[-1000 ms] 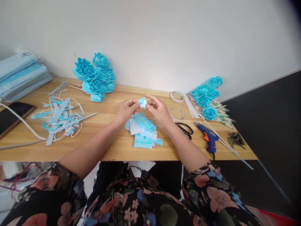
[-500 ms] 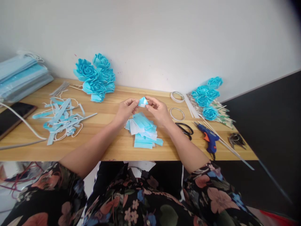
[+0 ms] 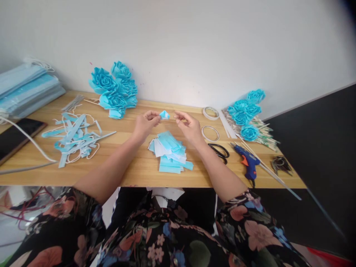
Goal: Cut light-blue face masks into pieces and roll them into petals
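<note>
Between the thumb and fingers of my left hand [image 3: 146, 124] is a small folded piece of blue and white fabric [image 3: 164, 115], pinched at its left side and held above the table. My right hand [image 3: 189, 126] is just to the right of it, apart from the piece, with thumb and fingers spread and nothing visible in them. Below both hands lies a loose pile of cut blue and white fabric pieces [image 3: 171, 152]. Black-handled scissors [image 3: 219, 151] rest by my right forearm, their blades hidden.
On the left are cut strips and ear loops [image 3: 76, 137], a phone [image 3: 20, 135] and stacked face masks [image 3: 30, 89]. Blue fabric roses [image 3: 115, 91] lean at the back, more roses [image 3: 244, 109] at right. Tape rolls [image 3: 210, 113] and a glue gun [image 3: 247, 159] lie right.
My right hand has let go of the folded fabric piece and moved slightly away to the right. My left hand keeps its pinch and has shifted a little left with the piece.
</note>
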`<action>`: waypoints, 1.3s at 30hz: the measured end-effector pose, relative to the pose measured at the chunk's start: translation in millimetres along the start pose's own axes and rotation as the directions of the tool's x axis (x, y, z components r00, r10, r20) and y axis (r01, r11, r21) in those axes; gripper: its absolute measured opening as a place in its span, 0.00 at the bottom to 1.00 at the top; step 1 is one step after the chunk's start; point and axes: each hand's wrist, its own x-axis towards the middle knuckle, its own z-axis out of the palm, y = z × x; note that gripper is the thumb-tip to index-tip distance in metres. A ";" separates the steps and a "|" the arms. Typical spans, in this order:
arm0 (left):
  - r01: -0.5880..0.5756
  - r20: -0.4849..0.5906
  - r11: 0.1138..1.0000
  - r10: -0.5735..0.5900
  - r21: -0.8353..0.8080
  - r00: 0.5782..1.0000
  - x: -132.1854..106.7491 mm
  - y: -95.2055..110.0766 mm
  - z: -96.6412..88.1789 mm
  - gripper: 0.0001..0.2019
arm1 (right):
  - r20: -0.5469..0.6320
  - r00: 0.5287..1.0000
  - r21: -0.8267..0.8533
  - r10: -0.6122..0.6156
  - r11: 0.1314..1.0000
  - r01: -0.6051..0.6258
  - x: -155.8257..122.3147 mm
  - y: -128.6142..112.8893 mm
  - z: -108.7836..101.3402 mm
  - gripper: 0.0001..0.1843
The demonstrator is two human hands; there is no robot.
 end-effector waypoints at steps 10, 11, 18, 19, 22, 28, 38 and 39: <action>-0.074 -0.020 0.825 0.103 0.560 0.994 23.4 -19.5 -29.2 0.18 | 0.108 0.994 -0.149 -0.024 0.988 0.040 -1.3 8.7 -0.1 0.16; -0.067 -0.038 0.824 0.107 0.562 0.994 22.9 -18.1 -28.0 0.18 | 0.128 0.991 -0.193 -0.033 0.979 0.057 -1.3 10.1 0.0 0.16; -0.074 -0.031 0.866 0.102 0.495 0.994 16.7 -10.5 -17.9 0.17 | 0.312 0.950 -0.476 0.025 0.869 0.133 -2.4 12.7 0.7 0.15; -0.079 -0.030 0.875 0.107 0.477 0.994 15.3 -9.2 -16.8 0.17 | 0.327 0.945 -0.496 0.020 0.855 0.154 -2.8 12.2 1.2 0.15; -0.092 -0.006 0.906 0.104 0.412 0.995 10.2 -4.6 -13.1 0.15 | 0.370 0.929 -0.536 -0.009 0.814 0.222 -4.1 11.9 3.1 0.15; -0.082 0.102 0.938 0.050 0.337 0.994 3.3 -3.2 -2.8 0.10 | 0.382 0.924 -0.542 -0.028 0.803 0.248 -4.8 13.3 5.7 0.06; -0.045 0.306 0.984 -0.010 0.173 0.952 -6.5 -1.9 5.1 0.23 | 0.174 0.985 -0.041 0.013 0.999 -0.006 -3.5 8.8 4.7 0.09; -0.038 0.310 0.985 -0.017 0.169 0.951 -7.1 -2.1 5.6 0.22 | 0.157 0.987 -0.019 0.017 1.000 -0.014 -3.3 8.0 4.5 0.10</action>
